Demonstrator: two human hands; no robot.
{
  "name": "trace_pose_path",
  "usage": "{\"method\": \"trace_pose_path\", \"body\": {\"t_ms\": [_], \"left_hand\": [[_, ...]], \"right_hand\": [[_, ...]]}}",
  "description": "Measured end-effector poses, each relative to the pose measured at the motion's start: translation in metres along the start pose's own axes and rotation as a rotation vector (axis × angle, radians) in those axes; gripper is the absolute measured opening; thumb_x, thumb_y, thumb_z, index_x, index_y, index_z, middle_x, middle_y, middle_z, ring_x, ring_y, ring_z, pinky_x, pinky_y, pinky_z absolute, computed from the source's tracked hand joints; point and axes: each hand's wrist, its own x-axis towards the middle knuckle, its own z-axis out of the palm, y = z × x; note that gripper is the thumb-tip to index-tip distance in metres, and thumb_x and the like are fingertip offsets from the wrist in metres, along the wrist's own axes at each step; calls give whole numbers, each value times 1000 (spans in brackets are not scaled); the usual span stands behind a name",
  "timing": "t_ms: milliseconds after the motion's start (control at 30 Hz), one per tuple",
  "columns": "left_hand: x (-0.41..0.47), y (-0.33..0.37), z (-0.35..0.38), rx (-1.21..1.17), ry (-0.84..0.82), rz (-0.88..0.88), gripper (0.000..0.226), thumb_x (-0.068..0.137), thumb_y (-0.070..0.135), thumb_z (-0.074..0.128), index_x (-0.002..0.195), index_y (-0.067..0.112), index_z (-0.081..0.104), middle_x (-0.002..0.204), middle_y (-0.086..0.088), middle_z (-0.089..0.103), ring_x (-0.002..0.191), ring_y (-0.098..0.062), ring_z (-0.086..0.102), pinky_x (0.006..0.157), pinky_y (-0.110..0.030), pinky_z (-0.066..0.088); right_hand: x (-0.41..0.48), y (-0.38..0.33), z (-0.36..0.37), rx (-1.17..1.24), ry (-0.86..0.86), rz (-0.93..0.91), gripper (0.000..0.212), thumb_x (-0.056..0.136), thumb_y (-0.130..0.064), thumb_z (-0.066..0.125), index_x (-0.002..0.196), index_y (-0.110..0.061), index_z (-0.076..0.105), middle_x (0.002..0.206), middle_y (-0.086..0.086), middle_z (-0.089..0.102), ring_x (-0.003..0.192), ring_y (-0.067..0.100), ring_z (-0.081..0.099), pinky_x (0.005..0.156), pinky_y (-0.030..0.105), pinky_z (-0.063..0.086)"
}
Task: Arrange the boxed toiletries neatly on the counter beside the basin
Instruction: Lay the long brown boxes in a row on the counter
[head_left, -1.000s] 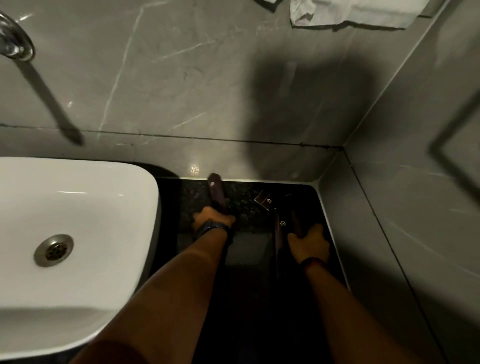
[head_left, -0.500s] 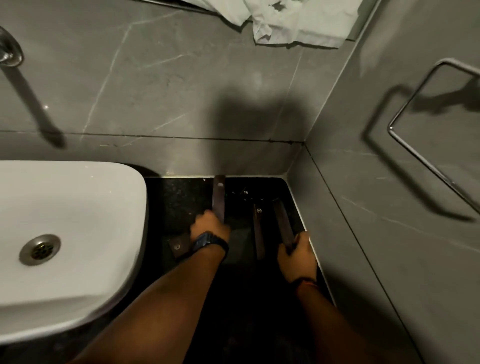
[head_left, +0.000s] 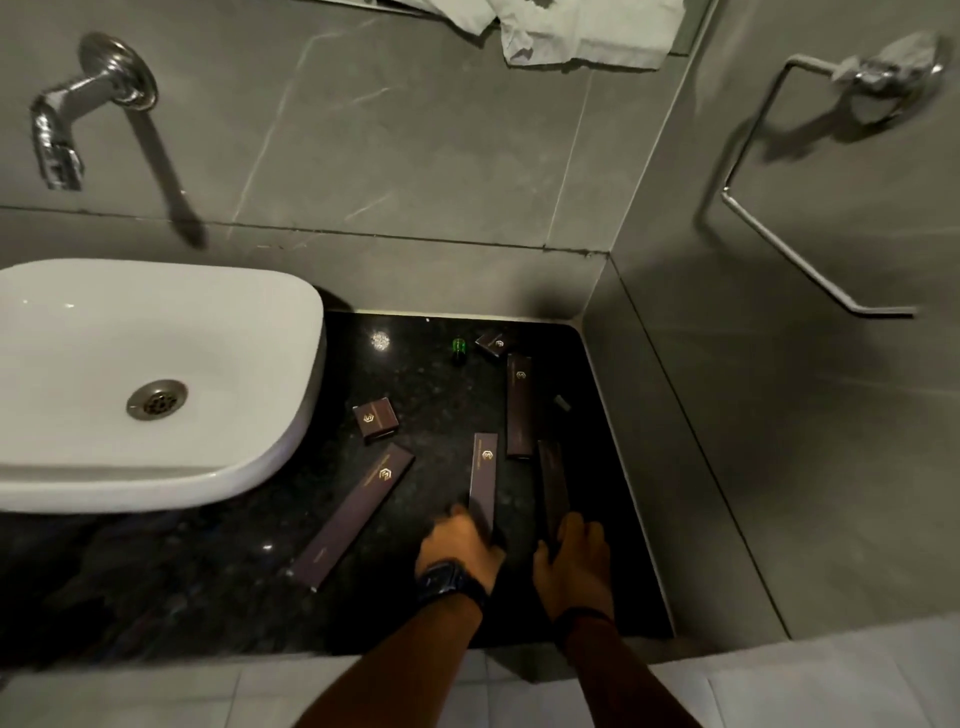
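Several dark brown toiletry boxes with gold logos lie on the black counter (head_left: 426, 395) right of the white basin (head_left: 156, 374). My left hand (head_left: 460, 545) grips the near end of a long box (head_left: 483, 475) that points away from me. My right hand (head_left: 574, 564) holds the near end of another long box (head_left: 553, 486) just right of it. A third long box (head_left: 519, 405) lies farther back. A fourth long box (head_left: 358, 512) lies slanted to the left. One small square box (head_left: 375, 418) sits by the basin, another small box (head_left: 491, 344) near the back wall.
A small green-capped bottle (head_left: 458, 349) stands near the back wall. A chrome tap (head_left: 67, 124) juts from the wall over the basin. A towel ring (head_left: 810, 171) hangs on the right wall. White cloth (head_left: 582, 28) hangs above. The grey side wall borders the counter on the right.
Both hands have pulled back toward the counter's front edge, each drawing a long box along. The camera has moved back, so more boxes, the tap and the towel ring show.
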Motion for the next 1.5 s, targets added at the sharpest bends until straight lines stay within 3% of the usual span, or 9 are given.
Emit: {"method": "trace_pose_path", "body": {"t_ms": [133,267,367,567,833,967,1167,1333,1500], "left_hand": [[-5,0,7,-16,8,-4,64,74,48,71,125,18,47,128,-12,56,115,-35,59,94,-44,53],[-1,-3,-5,-55,87,17,83,69,63,68,133,16,43,136,-11,48,125,-35,49,100,-45,49],[16,-3,-33,-34,114,46,70,77,57,64,131,16,47,134,-12,51,123,-35,51,100,-45,49],[83,-3,-85,91,204,97,36,89,19,56,124,12,52,132,-18,53,121,-39,52,99,-48,50],[153,7,-111,175,154,166,45,83,27,60,126,15,52,127,-14,52,118,-39,51,100,-53,46],[162,2,-108,167,157,198,46,82,29,60,125,16,54,127,-12,52,117,-37,51,98,-54,47],[148,-16,-112,129,214,177,42,84,31,59,122,12,56,126,-15,55,115,-37,53,99,-41,48],[113,-43,-105,32,163,90,68,80,37,66,141,19,42,139,-11,48,124,-35,50,106,-38,44],[60,-77,-97,100,19,-96,97,61,56,78,140,19,35,140,-11,41,128,-38,42,107,-44,42]], "right_hand": [[-1,7,5,-39,-53,15,45,82,-30,59,118,-6,49,118,20,49,103,37,54,87,45,50],[5,0,-5,-42,37,7,52,78,-44,62,114,-9,52,115,16,53,102,36,54,81,42,51],[24,-20,-18,-10,87,10,47,79,-43,64,111,-11,53,115,14,55,103,32,55,82,41,51],[96,-68,-23,89,29,-24,42,83,-33,62,115,-9,51,118,19,57,108,38,55,88,46,51],[178,-110,1,-79,-162,109,70,78,-41,66,132,-8,36,129,26,50,118,43,51,97,51,45],[189,-117,13,-1,-159,122,64,76,-28,69,128,-6,39,125,30,49,113,47,51,96,52,48],[181,-126,-1,18,-88,54,57,74,-23,67,124,-7,43,119,29,52,109,48,53,93,51,49],[154,-136,-21,98,5,-2,50,73,-21,66,117,-8,46,115,26,55,103,45,56,89,50,50],[100,-150,-22,175,-13,-55,49,72,-23,69,114,-12,47,113,21,55,101,43,58,85,50,54]]}}
